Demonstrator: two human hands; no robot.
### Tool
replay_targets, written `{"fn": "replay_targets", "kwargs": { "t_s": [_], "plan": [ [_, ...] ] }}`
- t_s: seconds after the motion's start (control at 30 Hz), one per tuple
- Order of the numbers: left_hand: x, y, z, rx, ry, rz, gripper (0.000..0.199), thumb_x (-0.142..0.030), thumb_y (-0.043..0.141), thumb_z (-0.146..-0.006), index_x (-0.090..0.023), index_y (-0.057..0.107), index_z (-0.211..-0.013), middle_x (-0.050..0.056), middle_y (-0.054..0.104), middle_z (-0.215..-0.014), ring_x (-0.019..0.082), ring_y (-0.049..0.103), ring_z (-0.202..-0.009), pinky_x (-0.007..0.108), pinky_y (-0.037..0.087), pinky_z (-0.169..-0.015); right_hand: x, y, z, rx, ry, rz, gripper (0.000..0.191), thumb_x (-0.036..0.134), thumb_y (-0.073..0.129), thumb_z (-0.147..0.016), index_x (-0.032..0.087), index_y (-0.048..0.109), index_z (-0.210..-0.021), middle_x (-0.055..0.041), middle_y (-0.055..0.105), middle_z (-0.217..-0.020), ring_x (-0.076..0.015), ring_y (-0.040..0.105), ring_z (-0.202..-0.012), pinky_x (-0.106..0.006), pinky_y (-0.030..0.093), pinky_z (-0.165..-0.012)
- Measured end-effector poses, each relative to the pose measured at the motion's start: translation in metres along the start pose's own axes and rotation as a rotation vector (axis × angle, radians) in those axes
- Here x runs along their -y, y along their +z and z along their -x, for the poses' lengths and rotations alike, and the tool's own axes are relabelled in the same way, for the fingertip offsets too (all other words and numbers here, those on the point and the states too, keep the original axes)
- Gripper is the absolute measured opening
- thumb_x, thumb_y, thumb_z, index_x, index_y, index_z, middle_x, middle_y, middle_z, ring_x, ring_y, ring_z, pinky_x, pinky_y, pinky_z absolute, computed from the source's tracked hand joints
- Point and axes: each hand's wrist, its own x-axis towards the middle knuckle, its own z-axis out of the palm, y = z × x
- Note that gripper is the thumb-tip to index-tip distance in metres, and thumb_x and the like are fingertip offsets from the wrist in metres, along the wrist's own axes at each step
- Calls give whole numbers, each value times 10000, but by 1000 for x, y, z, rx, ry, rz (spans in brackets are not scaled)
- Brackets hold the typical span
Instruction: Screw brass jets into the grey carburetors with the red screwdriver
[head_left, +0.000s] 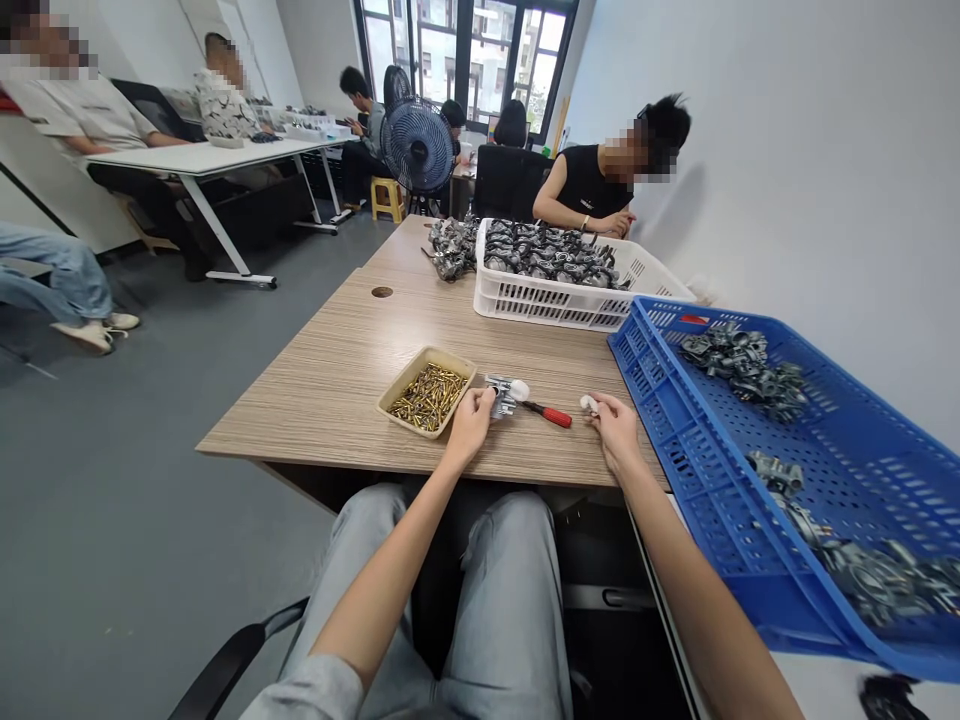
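My left hand (471, 425) is closed on a small silver metal casting (501, 392), just above the wooden table. It is right beside a beige tray (395, 425) holding many small brass-coloured pieces (430, 396). A round white piece (519, 390) shows at the casting's right side; whether it is attached I cannot tell. Further right, my right hand (618, 432) pinches a small white piece (589, 404) between thumb and fingers. Between my hands lies a tool with a red handle (556, 416), its other end partly covered by the casting and white piece.
On my right a blue crate (667, 420) holds metal castings (742, 365). A white basket (551, 305) full of metal parts stands at the back, with more parts (451, 248) beside it. Behind it sits a person in black (600, 190). A fan (418, 145) stands beyond the table (330, 380).
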Motion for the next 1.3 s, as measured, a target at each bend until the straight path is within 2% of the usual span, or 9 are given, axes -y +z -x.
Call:
{"fn": "replay_targets", "kwargs": {
  "t_s": [0.13, 0.27, 0.47, 0.6, 0.7, 0.8, 0.93, 1.07, 1.3],
  "plan": [
    [0, 2, 1, 28, 12, 3, 537, -682, 619, -932, -153, 656, -1016, 65, 682, -929, 187, 669, -841, 306, 570, -769, 7, 26, 20, 170, 91, -221, 369, 535, 804, -777, 223, 763, -970, -99, 792, -1015, -256, 749, -978, -422, 643, -901],
    [-3, 2, 0, 21, -25, 63, 576, -734, 628, -898, -161, 630, -959, 65, 659, -927, 192, 661, -853, 315, 585, -771, 14, 42, 38, 267, 129, -309, 413, 529, 829, -776, 213, 774, -1038, -109, 802, -1069, -260, 763, -1037, -428, 636, -976],
    [-3, 3, 0, 21, -30, 74, 583, -725, 631, -909, -152, 637, -1017, 75, 679, -953, 203, 672, -883, 327, 595, -782, 13, 48, 46, 327, 93, -236, 411, 452, 798, -771, 214, 751, -1103, -101, 799, -1104, -257, 763, -1069, -435, 625, -990],
    [-4, 3, 3, 2, 4, -11, 554, -680, 645, -929, -143, 656, -1062, 106, 709, -1030, 224, 688, -947, 343, 582, -835, 12, 51, 47, 366, -18, -82, 411, 400, 782, -750, 198, 758, -1108, -111, 780, -1092, -262, 749, -1004, -458, 623, -943],
    [-6, 3, 4, 8, 1, -35, 542, -669, 663, -924, -149, 655, -1078, 116, 722, -1055, 235, 698, -974, 356, 571, -871, 21, 48, 50, 382, -145, 47, 314, 376, 770, -773, 202, 787, -1034, -114, 741, -1101, -265, 715, -976, -468, 610, -922],
    [-5, 3, 3, 4, 3, -29, 546, -678, 661, -920, -153, 658, -1072, 112, 723, -1055, 233, 699, -976, 359, 567, -884, 35, 41, 55, 390, -281, 149, 180, 356, 761, -828, 232, 801, -952, -91, 710, -1014, -271, 669, -973, -479, 569, -969],
    [-4, 3, 2, 8, -3, -4, 546, -677, 636, -936, -146, 655, -1060, 117, 718, -1052, 235, 699, -976, 355, 577, -859, 51, 42, 69, 363, -405, 202, 139, 370, 721, -931, 256, 781, -984, -66, 688, -976, -242, 644, -897, -430, 559, -933],
    [-3, 3, 1, 19, 1, 10, 527, -660, 634, -946, -145, 652, -1056, 121, 719, -1058, 237, 702, -977, 352, 582, -847, 54, 53, 86, 307, -448, 183, 163, 400, 687, -982, 250, 747, -1002, -53, 671, -981, -213, 660, -836, -373, 592, -811],
    [-3, 2, 1, 35, 1, -13, 563, -696, 623, -933, -149, 653, -1067, 112, 713, -1059, 224, 689, -965, 345, 565, -859, 45, 64, 96, 236, -427, 98, 197, 440, 689, -985, 245, 717, -978, -45, 659, -998, -202, 714, -863, -363, 656, -803]
  ]
}}
